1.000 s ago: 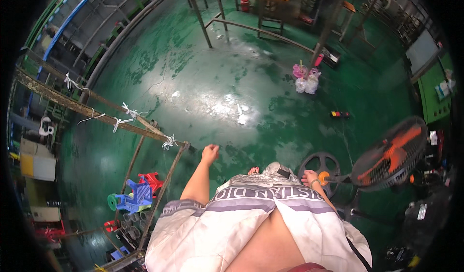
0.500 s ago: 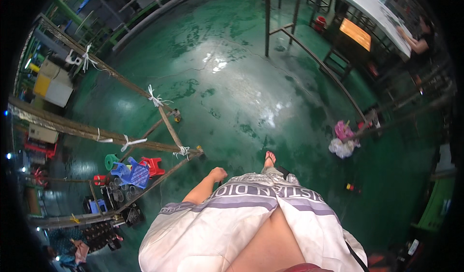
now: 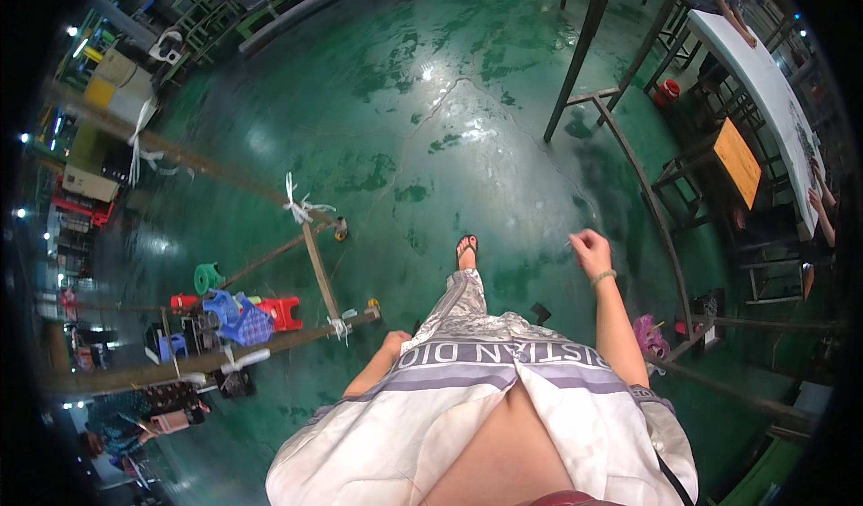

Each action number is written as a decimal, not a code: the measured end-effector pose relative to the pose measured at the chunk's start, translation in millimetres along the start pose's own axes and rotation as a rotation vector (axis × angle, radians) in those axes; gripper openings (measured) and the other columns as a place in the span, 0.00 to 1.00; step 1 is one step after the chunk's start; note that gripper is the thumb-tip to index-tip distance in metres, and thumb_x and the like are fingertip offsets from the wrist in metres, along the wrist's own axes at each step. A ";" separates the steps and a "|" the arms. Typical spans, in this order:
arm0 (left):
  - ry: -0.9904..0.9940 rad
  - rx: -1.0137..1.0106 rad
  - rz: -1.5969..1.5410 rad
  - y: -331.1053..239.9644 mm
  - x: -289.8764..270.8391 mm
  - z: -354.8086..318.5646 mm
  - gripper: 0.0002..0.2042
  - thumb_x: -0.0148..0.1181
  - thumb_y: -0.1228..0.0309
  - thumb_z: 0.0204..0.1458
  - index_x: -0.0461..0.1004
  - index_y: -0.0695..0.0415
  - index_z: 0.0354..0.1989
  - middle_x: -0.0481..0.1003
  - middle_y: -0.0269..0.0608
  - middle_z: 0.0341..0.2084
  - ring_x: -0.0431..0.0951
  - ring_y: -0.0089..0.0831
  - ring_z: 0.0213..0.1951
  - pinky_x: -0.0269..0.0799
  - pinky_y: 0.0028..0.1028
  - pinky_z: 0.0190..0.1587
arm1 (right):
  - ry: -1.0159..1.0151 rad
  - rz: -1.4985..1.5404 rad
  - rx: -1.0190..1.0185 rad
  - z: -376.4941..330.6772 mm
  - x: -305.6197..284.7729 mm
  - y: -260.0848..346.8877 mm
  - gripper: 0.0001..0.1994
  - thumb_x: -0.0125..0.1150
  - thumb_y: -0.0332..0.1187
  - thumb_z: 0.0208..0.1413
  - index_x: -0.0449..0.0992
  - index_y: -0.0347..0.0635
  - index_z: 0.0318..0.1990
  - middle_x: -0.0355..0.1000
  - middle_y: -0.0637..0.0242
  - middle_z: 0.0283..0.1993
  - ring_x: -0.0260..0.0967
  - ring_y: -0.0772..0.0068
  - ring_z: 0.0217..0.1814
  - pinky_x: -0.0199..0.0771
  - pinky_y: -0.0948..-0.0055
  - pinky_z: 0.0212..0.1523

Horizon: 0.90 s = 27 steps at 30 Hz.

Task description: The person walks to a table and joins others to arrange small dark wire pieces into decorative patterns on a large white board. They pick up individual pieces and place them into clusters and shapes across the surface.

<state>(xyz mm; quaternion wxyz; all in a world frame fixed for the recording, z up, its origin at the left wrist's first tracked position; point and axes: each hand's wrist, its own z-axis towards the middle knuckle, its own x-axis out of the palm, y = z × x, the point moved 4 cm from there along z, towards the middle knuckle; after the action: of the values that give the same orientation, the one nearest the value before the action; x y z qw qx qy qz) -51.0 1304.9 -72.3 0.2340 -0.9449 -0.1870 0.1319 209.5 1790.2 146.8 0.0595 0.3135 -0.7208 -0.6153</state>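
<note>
Glossy green workshop floor (image 3: 404, 102) spreads beneath both hands. Right hand (image 3: 590, 250) swings forward, fingers loosely curled, maybe pinching something thin; left hand (image 3: 394, 340) hangs low, its grip unclear. Metal frame (image 3: 643, 191) stands just right: step wide.

Person wears a loose white short-sleeved shirt (image 3: 467, 398) with grey-purple bands and dark lettering across it, patterned grey-white trousers (image 3: 457, 301), a black flip-flop sandal (image 3: 466, 249). Thin bracelet (image 3: 603, 278) on the right wrist. Dark strap (image 3: 670, 481) at the right hip. Forearms bare.
</note>
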 end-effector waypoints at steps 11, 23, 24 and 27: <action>-0.159 0.284 0.008 -425.5 -103.2 114.1 0.06 0.52 0.72 0.46 0.73 0.62 0.28 0.72 0.40 0.14 0.71 0.28 0.16 0.67 0.28 0.21 | 0.382 -0.268 -1.172 75.0 34.8 472.6 0.08 0.66 0.36 0.38 0.72 0.48 0.19 0.61 0.70 0.14 0.59 0.70 0.14 0.56 0.74 0.15; -0.154 0.309 -0.033 -552.6 -111.9 177.1 0.08 0.56 0.68 0.53 0.74 0.60 0.32 0.73 0.35 0.19 0.72 0.24 0.21 0.70 0.26 0.22 | 0.600 -0.431 -0.511 441.5 83.6 431.3 0.11 0.63 0.39 0.44 0.72 0.45 0.32 0.72 0.59 0.23 0.71 0.52 0.27 0.69 0.57 0.29; -0.216 0.225 -0.039 -537.1 -111.3 169.9 0.09 0.57 0.66 0.53 0.74 0.61 0.31 0.73 0.36 0.19 0.74 0.24 0.22 0.69 0.26 0.21 | 0.590 -0.515 -0.395 478.9 78.1 387.1 0.11 0.62 0.40 0.47 0.72 0.44 0.32 0.73 0.59 0.24 0.72 0.52 0.29 0.69 0.56 0.30; -0.286 -0.044 -0.078 -506.4 -112.9 152.3 0.08 0.55 0.67 0.52 0.74 0.60 0.31 0.73 0.37 0.19 0.73 0.25 0.21 0.69 0.26 0.21 | 0.614 -0.831 -0.160 539.4 63.8 263.9 0.17 0.61 0.46 0.45 0.75 0.44 0.38 0.75 0.53 0.34 0.72 0.50 0.40 0.71 0.58 0.42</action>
<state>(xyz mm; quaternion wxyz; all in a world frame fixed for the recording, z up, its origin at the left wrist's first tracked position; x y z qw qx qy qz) -351.1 1733.4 64.6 0.1890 -0.9135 -0.2580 0.2515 -195.6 2227.3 244.4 0.0426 0.7335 -0.4355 -0.5200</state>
